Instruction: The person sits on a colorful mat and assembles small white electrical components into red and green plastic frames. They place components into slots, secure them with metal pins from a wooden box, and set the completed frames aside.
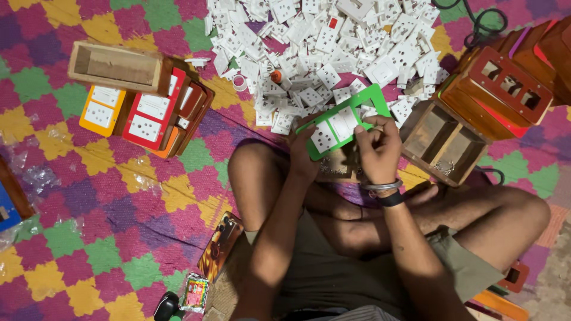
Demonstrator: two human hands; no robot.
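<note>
The left hand (304, 156) closes its grip on the lower end of a green switch plate (344, 120), held above the person's crossed legs near the mat's (89, 196) upper middle. The right hand (378, 145) pinches the plate's right side, fingers pressing a white switch module (344, 123) into it. A pile of white modules (333, 53) lies just beyond, an open wooden box (443, 142) beside the right hand.

A flat green faceplate (345, 120) with rectangular cutouts is held tilted above the person's lap, its far right corner reaching toward the pile of white parts. White socket modules (334, 131) already sit in its near left openings, their pin holes showing; the far openings stay unfilled.
</note>
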